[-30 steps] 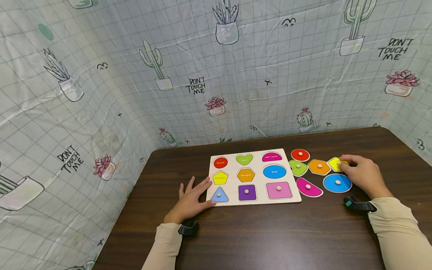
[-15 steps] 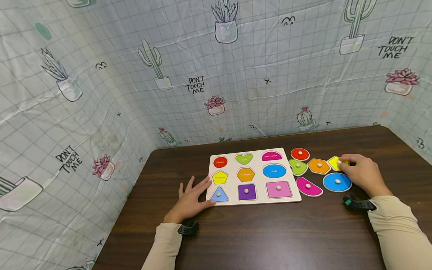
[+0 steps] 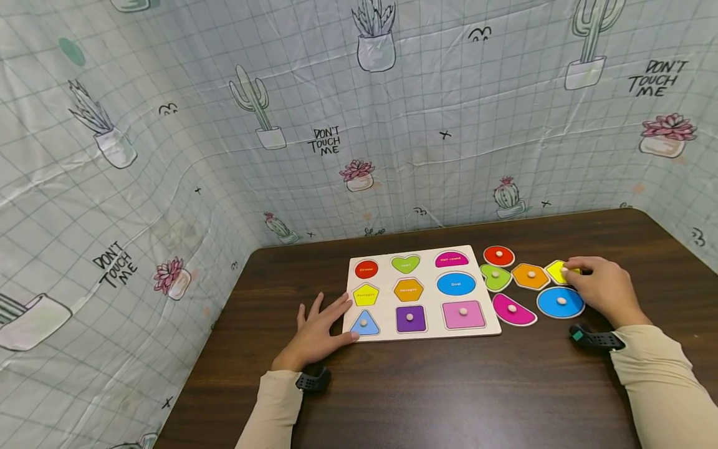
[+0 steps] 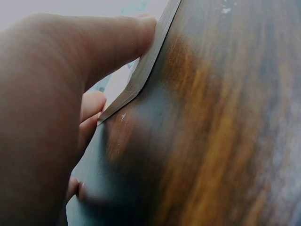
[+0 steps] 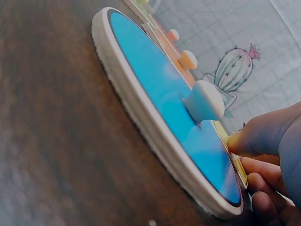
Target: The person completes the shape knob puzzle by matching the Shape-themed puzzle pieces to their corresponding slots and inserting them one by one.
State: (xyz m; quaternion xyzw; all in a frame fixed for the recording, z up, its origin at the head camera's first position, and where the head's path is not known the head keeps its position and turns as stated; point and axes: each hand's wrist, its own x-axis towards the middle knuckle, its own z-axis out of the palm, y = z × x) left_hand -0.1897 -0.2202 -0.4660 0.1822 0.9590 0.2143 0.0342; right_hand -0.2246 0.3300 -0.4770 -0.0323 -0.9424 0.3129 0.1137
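A white shape puzzle board (image 3: 387,307) lies on the table. Blue triangle, purple square and pink rectangle pieces with knobs sit in its front row. The other spots show printed shapes without knobs. My left hand (image 3: 317,329) rests on the board's left edge, fingers spread, the thumb (image 4: 127,40) on its near corner. At the right my right hand (image 3: 608,290) pinches the yellow pentagon piece (image 3: 554,270), which lies flat among the loose pieces; its knob is hidden by the fingers. Close by in the right wrist view is the blue oval piece (image 5: 155,80).
Right of the board lie a red circle (image 3: 493,260), a green heart (image 3: 496,285), an orange hexagon (image 3: 526,284) and a magenta half round (image 3: 518,318), each knobbed. A patterned cloth (image 3: 415,162) hangs behind the brown table (image 3: 437,393).
Both hands, the board and the pieces hold their places; only the head view has shifted very slightly.
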